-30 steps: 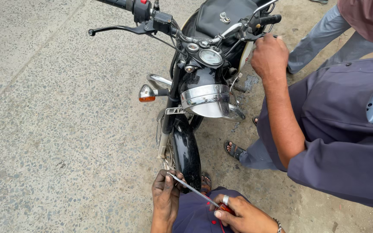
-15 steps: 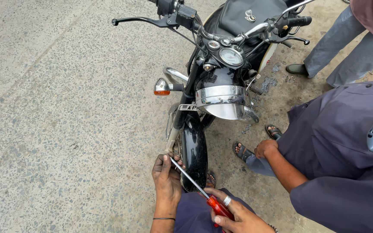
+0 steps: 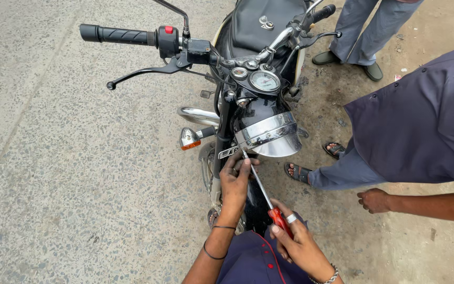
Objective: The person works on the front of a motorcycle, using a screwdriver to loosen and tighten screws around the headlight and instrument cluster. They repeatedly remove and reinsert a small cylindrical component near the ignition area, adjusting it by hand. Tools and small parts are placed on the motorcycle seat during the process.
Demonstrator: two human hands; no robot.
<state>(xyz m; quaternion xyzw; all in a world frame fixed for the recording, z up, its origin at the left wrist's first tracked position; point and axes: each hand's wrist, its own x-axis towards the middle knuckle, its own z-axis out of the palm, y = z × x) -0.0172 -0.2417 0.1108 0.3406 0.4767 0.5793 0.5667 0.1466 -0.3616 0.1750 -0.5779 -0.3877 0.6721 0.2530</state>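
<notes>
Crowding the screwdriver [image 3: 262,189]: headlight [image 3: 267,134] above, a co-worker's hand [image 3: 375,200] nearby.

Long screwdriver [image 3: 262,189]: thin bare-metal shank, dull grey; glossy red plastic handle. Right hand [image 3: 299,243] on the handle wears a bright polished metal ring and a metal link bracelet.

Round chrome headlight rim [image 3: 269,134]: mirror-bright, smooth. Headlight shell above it glossy black paint. Left hand [image 3: 236,181] sits just under the rim; thin dark bands at the wrist.

Black ribbed handlebar grip [image 3: 115,34]: matt rubber. Small red switch beside it, shiny plastic. Brake lever matt black metal.

Amber turn signal [image 3: 190,139]: chrome back, glossy lens.

Speckled grey concrete floor [image 3: 69,158]: rough, matt, pebbled.

Blue-grey shirt [image 3: 426,121]: soft matt cloth.
</notes>
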